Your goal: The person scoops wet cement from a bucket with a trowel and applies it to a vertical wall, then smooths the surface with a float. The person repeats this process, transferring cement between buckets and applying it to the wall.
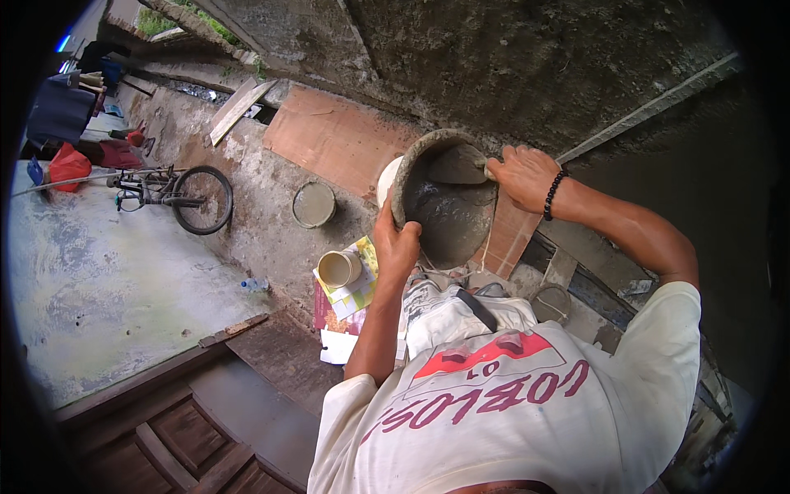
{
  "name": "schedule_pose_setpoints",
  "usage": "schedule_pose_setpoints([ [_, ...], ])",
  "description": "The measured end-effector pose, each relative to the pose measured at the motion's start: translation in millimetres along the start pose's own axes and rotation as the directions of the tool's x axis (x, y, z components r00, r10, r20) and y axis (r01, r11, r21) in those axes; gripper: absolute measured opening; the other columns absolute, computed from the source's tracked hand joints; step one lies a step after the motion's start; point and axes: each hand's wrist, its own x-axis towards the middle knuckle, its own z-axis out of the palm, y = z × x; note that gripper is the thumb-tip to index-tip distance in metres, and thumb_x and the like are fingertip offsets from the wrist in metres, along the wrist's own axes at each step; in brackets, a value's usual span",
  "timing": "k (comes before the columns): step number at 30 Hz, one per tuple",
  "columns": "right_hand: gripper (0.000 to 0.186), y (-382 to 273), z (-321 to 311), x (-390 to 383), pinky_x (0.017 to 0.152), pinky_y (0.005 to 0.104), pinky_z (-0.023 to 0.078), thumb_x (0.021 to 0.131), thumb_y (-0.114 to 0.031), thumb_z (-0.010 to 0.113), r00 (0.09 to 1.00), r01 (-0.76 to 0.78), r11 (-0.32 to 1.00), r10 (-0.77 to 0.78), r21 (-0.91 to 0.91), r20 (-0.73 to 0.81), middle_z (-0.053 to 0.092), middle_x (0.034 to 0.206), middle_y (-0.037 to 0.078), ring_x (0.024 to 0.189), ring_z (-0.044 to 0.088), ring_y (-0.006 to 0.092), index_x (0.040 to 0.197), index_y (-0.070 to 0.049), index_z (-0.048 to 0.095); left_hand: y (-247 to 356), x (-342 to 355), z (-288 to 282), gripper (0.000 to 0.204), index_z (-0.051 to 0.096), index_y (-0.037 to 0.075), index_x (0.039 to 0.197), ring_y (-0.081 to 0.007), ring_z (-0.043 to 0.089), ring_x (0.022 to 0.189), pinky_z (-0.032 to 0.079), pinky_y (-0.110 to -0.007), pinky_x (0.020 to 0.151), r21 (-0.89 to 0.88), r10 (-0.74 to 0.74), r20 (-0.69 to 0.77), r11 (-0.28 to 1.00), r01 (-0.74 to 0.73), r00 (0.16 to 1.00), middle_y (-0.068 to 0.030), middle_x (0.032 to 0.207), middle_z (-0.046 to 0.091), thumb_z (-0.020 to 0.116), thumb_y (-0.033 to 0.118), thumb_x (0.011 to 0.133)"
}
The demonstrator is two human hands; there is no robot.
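Observation:
A grey, cement-crusted bucket [424,145] is tilted in front of my body, its mouth turned toward me. Wet grey mortar [448,216] coats the inside. My left hand [397,245] grips the bucket's left rim, thumb over the edge. At the right rim, my right hand [527,178] is closed around the handle of a trowel [457,165]. The trowel's mortar-covered blade lies inside the bucket near the upper wall. Behind the bucket's left side, a white rounded object [387,179] shows only in part.
A small bucket of grey mix [313,205] stands on the ground to the left. Nearer is a cream bucket [338,269] on colourful paper. A brown sheet [325,136] lies beyond, below a rough wall [510,74]. A bicycle [202,200] is farther left.

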Motion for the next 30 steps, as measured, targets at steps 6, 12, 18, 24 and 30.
schedule_pose_setpoints([
  [6,0.011,-51.8,25.5,32.9,0.066,0.0393,0.056,0.071,-0.010,0.065,0.989,-0.065,0.968,0.030,-0.242,-0.145,0.069,0.075,0.015,0.079,0.070,0.0287,0.078,-0.003,0.071,17.3,0.0,3.4,0.074,0.047,0.008,0.142,-0.0368,0.059,0.108,0.046,-0.038,0.095,0.191,0.229,-0.006,0.956,-0.224,0.973,-0.0271,0.122,0.055,0.051,0.000,0.068],
  [12,0.013,-15.7,30.5,33.4,0.066,0.0439,0.056,0.072,-0.008,0.063,0.988,0.146,0.985,-0.149,0.092,0.028,0.068,0.076,0.021,0.076,0.069,0.0357,0.077,0.001,0.070,34.6,-4.3,-7.8,0.074,0.046,0.014,0.142,-0.0441,0.057,0.103,0.046,-0.045,0.092,0.425,0.466,0.012,0.798,-0.426,0.885,-0.0282,0.114,0.054,0.052,0.000,0.070],
  [18,0.050,-27.4,85.5,7.7,0.080,0.0480,0.053,0.072,-0.015,0.064,0.987,0.057,0.831,-0.129,0.553,0.092,0.066,0.089,0.032,0.088,0.065,0.0454,0.120,0.002,0.061,37.2,-12.3,-8.8,0.071,0.049,0.011,0.139,-0.0446,0.057,0.106,0.045,-0.045,0.094,0.330,0.383,0.039,0.867,-0.373,0.923,-0.0280,0.116,0.054,0.051,-0.001,0.069],
  [24,0.040,-47.2,72.3,2.2,0.078,0.0478,0.053,0.074,-0.017,0.065,0.999,0.028,0.748,-0.046,0.663,0.010,0.068,0.089,0.026,0.086,0.066,0.0429,0.111,-0.003,0.063,26.2,-5.1,-29.4,0.063,0.052,-0.002,0.131,-0.0264,0.062,0.094,0.049,-0.034,0.082,0.094,0.209,-0.065,0.975,-0.203,0.976,-0.0188,0.104,0.062,0.049,-0.002,0.068],
  [30,0.044,-12.4,-2.4,-8.8,0.078,0.0460,0.052,0.078,-0.022,0.071,0.997,0.068,0.788,-0.079,0.612,-0.010,0.068,0.093,0.023,0.089,0.066,0.0398,0.117,-0.005,0.060,42.8,-3.7,-37.2,0.062,0.052,-0.002,0.131,-0.0155,0.058,0.085,0.048,-0.026,0.074,-0.135,0.009,-0.202,0.990,-0.037,0.979,-0.0091,0.104,0.061,0.053,-0.004,0.069],
])
